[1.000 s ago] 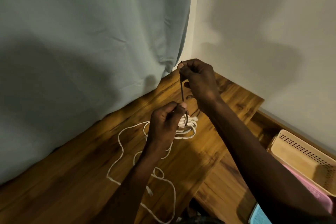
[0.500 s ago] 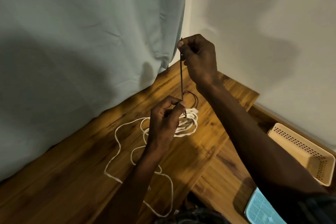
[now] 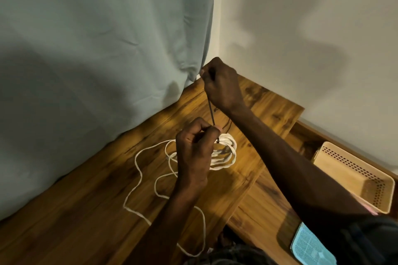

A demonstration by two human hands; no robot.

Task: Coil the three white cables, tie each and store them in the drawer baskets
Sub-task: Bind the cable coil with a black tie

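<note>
A coiled white cable [image 3: 226,153] lies on the wooden desk [image 3: 86,211]. A thin dark tie [image 3: 211,112] runs taut from the coil upward. My left hand [image 3: 193,153] pinches the tie's lower end just above the coil. My right hand [image 3: 221,86] pinches the upper end, higher and farther back. More loose white cable [image 3: 137,170] snakes over the desk to the left and toward the near edge.
A grey-green curtain [image 3: 97,60] hangs along the desk's back left. A beige perforated basket [image 3: 355,176] stands at the right on a lower wooden surface [image 3: 262,202], with a light blue basket [image 3: 310,247] at the bottom right and a pink edge between them.
My right hand rose with the tie, pulling it longer, and now sits a little lower with the strand tilted. My left hand keeps its pinch at the coil.
</note>
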